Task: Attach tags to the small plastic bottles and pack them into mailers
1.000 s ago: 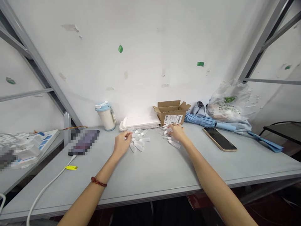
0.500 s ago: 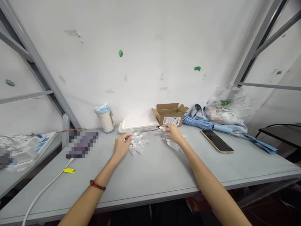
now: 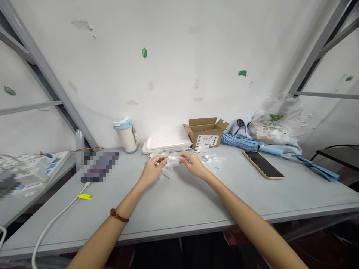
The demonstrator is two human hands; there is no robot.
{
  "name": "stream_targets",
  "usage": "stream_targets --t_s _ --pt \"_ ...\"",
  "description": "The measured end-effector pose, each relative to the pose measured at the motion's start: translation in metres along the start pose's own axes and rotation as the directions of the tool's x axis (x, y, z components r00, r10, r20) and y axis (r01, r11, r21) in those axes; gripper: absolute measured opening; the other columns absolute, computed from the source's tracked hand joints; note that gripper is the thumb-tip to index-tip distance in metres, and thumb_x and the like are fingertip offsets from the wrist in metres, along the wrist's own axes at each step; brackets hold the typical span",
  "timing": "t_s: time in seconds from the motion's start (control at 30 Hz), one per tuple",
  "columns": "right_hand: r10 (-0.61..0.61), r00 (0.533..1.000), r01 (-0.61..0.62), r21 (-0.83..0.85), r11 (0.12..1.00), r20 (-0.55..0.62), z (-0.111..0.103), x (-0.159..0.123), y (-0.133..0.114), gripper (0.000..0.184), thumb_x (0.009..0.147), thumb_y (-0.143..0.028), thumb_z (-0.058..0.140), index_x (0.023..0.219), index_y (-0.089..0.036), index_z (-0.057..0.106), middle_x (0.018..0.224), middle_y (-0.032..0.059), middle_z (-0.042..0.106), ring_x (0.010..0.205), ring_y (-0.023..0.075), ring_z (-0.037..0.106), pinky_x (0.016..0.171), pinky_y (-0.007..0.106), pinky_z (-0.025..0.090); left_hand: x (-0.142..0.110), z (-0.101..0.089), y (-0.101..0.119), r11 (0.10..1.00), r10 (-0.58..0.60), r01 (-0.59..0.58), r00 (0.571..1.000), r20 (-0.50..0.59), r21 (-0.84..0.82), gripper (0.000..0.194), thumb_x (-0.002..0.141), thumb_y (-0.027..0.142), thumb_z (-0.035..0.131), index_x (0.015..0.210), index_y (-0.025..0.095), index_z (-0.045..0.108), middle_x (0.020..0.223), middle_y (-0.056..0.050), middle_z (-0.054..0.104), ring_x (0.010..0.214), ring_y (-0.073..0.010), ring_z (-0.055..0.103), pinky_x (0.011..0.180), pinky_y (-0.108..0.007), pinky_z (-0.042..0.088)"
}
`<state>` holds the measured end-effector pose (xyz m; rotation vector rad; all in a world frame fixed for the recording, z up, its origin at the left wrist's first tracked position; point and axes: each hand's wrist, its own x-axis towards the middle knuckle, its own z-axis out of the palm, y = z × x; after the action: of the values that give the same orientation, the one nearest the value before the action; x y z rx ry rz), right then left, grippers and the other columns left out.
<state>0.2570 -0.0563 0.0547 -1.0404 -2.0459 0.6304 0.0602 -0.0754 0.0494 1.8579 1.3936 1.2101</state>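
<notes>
My left hand [image 3: 153, 169] and my right hand [image 3: 194, 164] meet over the middle of the table, fingertips pinched. Between them is a small translucent plastic tube with a white cap [image 3: 173, 158], its left end at my left fingertips and its right end at my right. Behind and below my left hand lies a loose pile of similar tubes [image 3: 167, 172]. Another group of tubes [image 3: 214, 163], some with thin white loops, lies to the right, beyond my right wrist. My fingers partly cover the held tube, so its exact shape is hard to make out.
Along the wall stand a cream and blue cup [image 3: 126, 138], stacked white trays [image 3: 168, 143] and an open cardboard box [image 3: 206, 134]. To the right are a folded blue umbrella [image 3: 241, 142], a plastic bag [image 3: 273, 123] and a phone [image 3: 263, 165]. A charging device [image 3: 101, 168] with a white cable [image 3: 60, 216] lies left.
My right hand first picked a tube from the right group, then carried it left to my left hand. My left hand stayed near its pile and now touches the tube too.
</notes>
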Motion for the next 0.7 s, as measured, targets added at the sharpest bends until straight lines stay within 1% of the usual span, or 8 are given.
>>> stream_targets --t_s 0.1,0.2,0.3,0.37,0.43,0.53,0.7 --pt "0.022 1.0 -0.022 0.034 0.999 0.004 0.0001 -0.0001 -0.0007 0.026 0.09 -0.029 0.036 0.078 -0.017 0.056 0.069 0.0007 0.059 0.065 0.0127 0.051 0.063 0.023 0.035 0.0001 0.0002 0.0008 0.999 -0.015 0.016 1.0 0.01 -0.029 0.03 0.076 0.042 0.054 0.08 0.016 0.069 0.085 -0.005 0.07 0.079 -0.0193 0.06 0.068 -0.028 0.044" --pt "0.022 1.0 -0.021 0.045 0.999 -0.014 -0.0006 0.0006 0.0002 0.035 0.091 -0.034 0.032 0.063 -0.018 0.047 0.06 -0.0014 0.051 0.058 0.0113 0.045 0.06 0.023 0.033 0.001 -0.0013 0.0012 0.997 -0.051 0.05 0.999 -0.007 -0.065 0.03 0.073 0.044 0.057 0.072 0.017 0.069 0.074 -0.003 0.069 0.072 -0.0181 0.059 0.064 -0.027 0.044" --pt "0.025 0.999 -0.023 0.084 0.996 -0.022 0.0004 0.0014 0.0019 0.04 0.09 -0.04 0.031 0.058 -0.019 0.041 0.055 -0.0028 0.045 0.055 0.0107 0.042 0.059 0.024 0.032 0.002 -0.0037 0.0022 0.986 -0.111 0.109 0.994 -0.01 -0.126 0.034 0.07 0.048 0.06 0.073 0.016 0.07 0.068 -0.002 0.066 0.057 -0.013 0.052 0.054 -0.025 0.041" --pt "0.031 0.999 -0.03 0.108 0.994 -0.014 0.0021 0.0015 0.0029 0.042 0.09 -0.043 0.031 0.058 -0.019 0.04 0.055 -0.0031 0.043 0.054 0.0106 0.041 0.058 0.024 0.032 0.0022 -0.0051 0.0036 0.97 -0.152 0.154 0.988 0.025 -0.19 0.038 0.068 0.05 0.062 0.076 0.014 0.07 0.069 -0.003 0.065 0.05 -0.0097 0.046 0.049 -0.024 0.039" --pt "0.038 0.999 -0.038 0.125 0.991 0.003 0.004 0.0012 0.0033 0.042 0.09 -0.045 0.031 0.058 -0.019 0.041 0.055 -0.0031 0.044 0.054 0.0103 0.04 0.057 0.024 0.031 0.002 -0.0059 0.005 0.947 -0.177 0.192 0.981 0.078 -0.259 0.04 0.067 0.051 0.063 0.079 0.014 0.071 0.07 -0.004 0.064 0.049 -0.0087 0.044 0.047 -0.023 0.039" --pt "0.043 0.999 -0.045 0.14 0.989 0.014 0.0056 0.0006 0.003 0.043 0.089 -0.046 0.031 0.059 -0.019 0.041 0.056 -0.0031 0.044 0.054 0.01 0.04 0.057 0.024 0.031 0.0014 -0.0056 0.005 0.915 -0.189 0.226 0.972 0.14 -0.335 0.037 0.067 0.049 0.065 0.079 0.014 0.071 0.072 -0.004 0.063 0.052 -0.0088 0.045 0.048 -0.022 0.038" --pt "0.052 0.999 -0.052 0.169 0.984 0.006 0.0053 0.0007 0.0018 0.043 0.089 -0.047 0.03 0.058 -0.019 0.041 0.056 -0.0029 0.043 0.054 0.0101 0.039 0.057 0.024 0.03 0.0011 -0.0043 0.003 0.874 -0.212 0.258 0.965 0.154 -0.411 0.034 0.067 0.046 0.067 0.076 0.013 0.068 0.073 -0.003 0.06 0.056 -0.0085 0.045 0.048 -0.021 0.036"
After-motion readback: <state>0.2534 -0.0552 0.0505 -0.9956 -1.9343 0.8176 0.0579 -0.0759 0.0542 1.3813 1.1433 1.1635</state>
